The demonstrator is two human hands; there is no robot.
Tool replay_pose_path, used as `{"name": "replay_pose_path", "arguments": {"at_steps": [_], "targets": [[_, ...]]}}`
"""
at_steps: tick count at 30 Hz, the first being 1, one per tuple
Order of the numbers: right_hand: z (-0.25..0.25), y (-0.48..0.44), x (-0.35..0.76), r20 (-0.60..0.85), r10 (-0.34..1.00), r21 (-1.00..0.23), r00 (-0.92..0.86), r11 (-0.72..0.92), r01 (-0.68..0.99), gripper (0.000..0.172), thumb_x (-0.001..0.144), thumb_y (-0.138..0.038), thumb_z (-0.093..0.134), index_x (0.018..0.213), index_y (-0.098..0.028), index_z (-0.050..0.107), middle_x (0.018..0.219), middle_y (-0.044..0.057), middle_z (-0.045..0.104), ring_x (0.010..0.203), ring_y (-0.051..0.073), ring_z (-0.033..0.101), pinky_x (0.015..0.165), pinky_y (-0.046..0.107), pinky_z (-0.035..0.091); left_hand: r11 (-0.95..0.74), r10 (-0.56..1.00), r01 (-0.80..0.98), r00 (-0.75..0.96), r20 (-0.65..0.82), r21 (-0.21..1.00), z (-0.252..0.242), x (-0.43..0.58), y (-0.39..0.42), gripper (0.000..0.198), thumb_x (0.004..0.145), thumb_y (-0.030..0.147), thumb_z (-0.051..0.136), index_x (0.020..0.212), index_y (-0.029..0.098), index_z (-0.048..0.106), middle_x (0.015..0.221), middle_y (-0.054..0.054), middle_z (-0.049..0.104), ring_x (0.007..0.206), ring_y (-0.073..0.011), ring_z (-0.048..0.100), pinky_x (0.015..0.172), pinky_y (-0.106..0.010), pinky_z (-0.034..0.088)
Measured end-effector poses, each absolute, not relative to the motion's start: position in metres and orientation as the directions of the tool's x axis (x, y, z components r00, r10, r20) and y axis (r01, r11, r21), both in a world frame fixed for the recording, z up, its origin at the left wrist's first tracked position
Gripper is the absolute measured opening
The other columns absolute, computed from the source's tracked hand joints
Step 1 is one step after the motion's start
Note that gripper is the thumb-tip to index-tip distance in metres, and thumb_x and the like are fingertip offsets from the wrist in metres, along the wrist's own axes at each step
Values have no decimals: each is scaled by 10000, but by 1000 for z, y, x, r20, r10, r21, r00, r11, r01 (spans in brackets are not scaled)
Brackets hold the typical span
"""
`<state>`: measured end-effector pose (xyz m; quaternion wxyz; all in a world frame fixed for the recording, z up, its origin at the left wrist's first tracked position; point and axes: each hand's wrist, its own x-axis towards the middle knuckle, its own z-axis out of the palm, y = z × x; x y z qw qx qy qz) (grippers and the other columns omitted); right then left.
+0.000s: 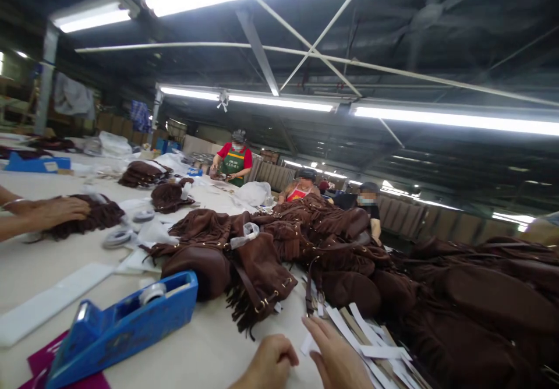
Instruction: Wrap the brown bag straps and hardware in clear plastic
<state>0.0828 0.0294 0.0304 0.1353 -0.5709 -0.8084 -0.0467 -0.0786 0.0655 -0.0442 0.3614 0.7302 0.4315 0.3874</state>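
At the bottom centre, my left hand (271, 361) rests over the pale table (213, 342) with its fingers curled; whether anything is between them is too small to tell. Just right of it, my right hand (334, 351) has its fingers stretched and apart, holding nothing, beside a heap of white and grey paper strips (384, 351). Beyond my hands lies a brown fringed bag (262, 269) with metal rings. A blue tape dispenser (126, 325) stands at the lower left, over a magenta sheet (89, 380).
A large pile of brown bags (489, 290) fills the right. Another person's hands (65, 211) touch a fringed brown piece (102, 214) at the left. Tape rolls (117, 237) and a white strip (56, 301) lie on the table. Several people work farther back.
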Motion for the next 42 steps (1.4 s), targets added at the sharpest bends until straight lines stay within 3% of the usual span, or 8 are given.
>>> {"name": "replay_pose_path", "arguments": {"at_steps": [5, 9, 14, 19, 26, 34, 39, 42], "targets": [[48, 103, 10, 341, 884, 122, -321, 297, 947, 713, 727, 54, 496, 1363, -266, 457, 1476, 94, 403, 1351, 264, 361, 923, 329, 442, -301, 923, 266, 324, 209, 916, -48, -83, 71, 343, 564, -1, 409, 687, 152, 690, 682, 3, 619, 649, -132, 533, 698, -229, 417], [68, 147, 6, 358, 903, 47, -237, 236, 971, 294, 889, -58, 388, 1005, -216, 608, 1055, 80, 684, 994, 201, 624, 690, 247, 425, -427, 898, 269, 238, 370, 863, -44, -102, 82, 296, 588, 14, 416, 650, 158, 666, 678, -18, 597, 698, -152, 549, 716, -245, 401], [116, 184, 44, 432, 893, -74, -124, 171, 982, 191, 922, -126, 360, 941, -202, 534, 850, 64, 676, 769, 178, 621, 609, 244, 344, -402, 891, 239, -123, 438, 884, -37, -134, 108, 212, 700, 106, 399, 697, 180, 597, 738, -34, 597, 752, -179, 563, 703, -257, 413], [144, 183, 65, 470, 878, -142, -91, 177, 974, 206, 924, -172, 351, 906, -216, 552, 792, 18, 653, 740, 169, 603, 615, 232, 360, -182, 888, 166, -395, 234, 969, -49, -155, 137, 259, 736, 177, 409, 928, 185, 583, 760, -21, 613, 709, -186, 577, 704, -278, 442], [199, 149, 76, 586, 810, -162, 29, 82, 983, 192, 941, -261, 403, 950, -194, 582, 776, 54, 648, 709, 182, 584, 611, 250, 321, -230, 899, 182, -338, 281, 956, -50, -158, 138, 507, 735, 162, 429, 1238, 182, 490, 1199, -82, 591, 901, -170, 615, 817, -270, 466], [267, 17, 107, 757, 651, -30, 54, -48, 998, 195, 915, -284, 431, 980, -210, 599, 745, 47, 643, 642, 202, 590, 534, 254, 271, -164, 915, 281, -315, 252, 946, -41, -163, 135, 493, 773, 117, 386, 1260, 145, 451, 1184, -108, 585, 948, -173, 618, 860, -282, 467], [223, -79, 134, 828, 559, 123, -45, -102, 987, 176, 854, -295, 463, 966, -251, 592, 863, 47, 694, 652, 217, 645, 518, 266, 324, -145, 930, 257, -293, 220, 955, -33, -161, 130, 474, 772, 137, 397, 1242, 153, 454, 1232, -117, 555, 955, -178, 616, 856, -296, 471], [159, -109, 131, 680, 732, 171, -44, -100, 980, 156, 871, -259, 433, 904, -254, 585, 825, 37, 702, 609, 214, 656, 494, 276, 322, -158, 954, 243, -214, 212, 957, -24, -154, 119, 416, 749, 170, 408, 1148, 132, 518, 1196, -123, 577, 965, -192, 615, 819, -298, 488]]}}
